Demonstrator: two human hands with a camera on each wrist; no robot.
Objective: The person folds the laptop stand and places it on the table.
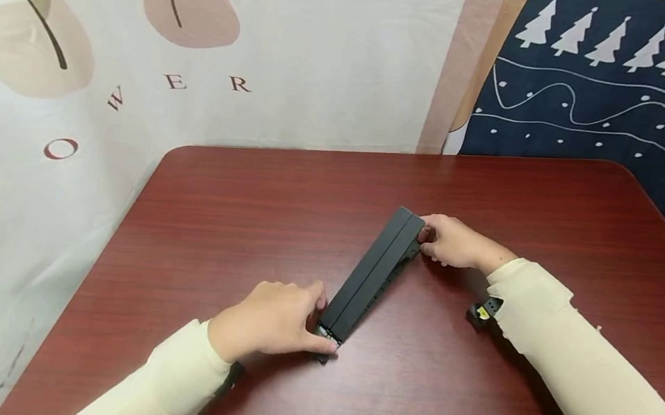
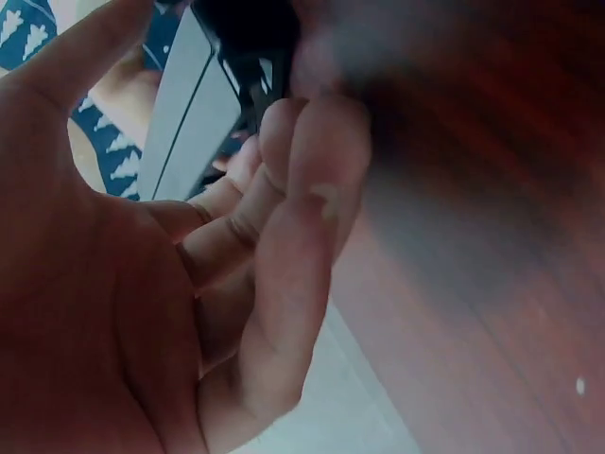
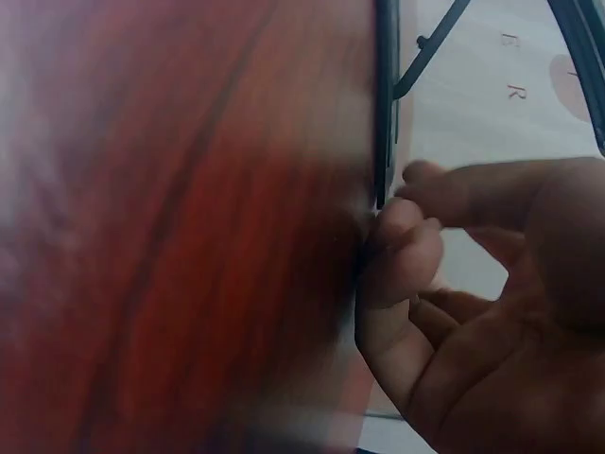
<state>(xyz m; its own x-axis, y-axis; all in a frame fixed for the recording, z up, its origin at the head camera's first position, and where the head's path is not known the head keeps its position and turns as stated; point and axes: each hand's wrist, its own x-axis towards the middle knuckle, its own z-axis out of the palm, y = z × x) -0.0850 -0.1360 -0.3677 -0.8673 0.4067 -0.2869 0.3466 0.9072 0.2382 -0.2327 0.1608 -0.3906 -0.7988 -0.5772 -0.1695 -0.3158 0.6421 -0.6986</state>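
A long, narrow dark grey folding stand (image 1: 371, 269) lies slantwise over the table, a seam running down its top. My left hand (image 1: 276, 319) holds its near end, thumb on one side and fingers on the other. At the far end, my right hand (image 1: 457, 241) pinches the lower edge between thumb and fingertips. From the right wrist view, a thin strut (image 3: 430, 52) rises from the flat base (image 3: 386, 95) towards a tilted upper panel (image 3: 581, 66). In the left wrist view, curled fingers (image 2: 302, 236) hide part of the near end.
The reddish-brown wooden table (image 1: 230, 215) has rounded far corners. Behind it hangs a white cloth (image 1: 341, 47) with flowers and letters. A dark blue cloth (image 1: 573, 106) with white trees hangs at the right. A small black wrist device (image 1: 482, 313) is under the right sleeve.
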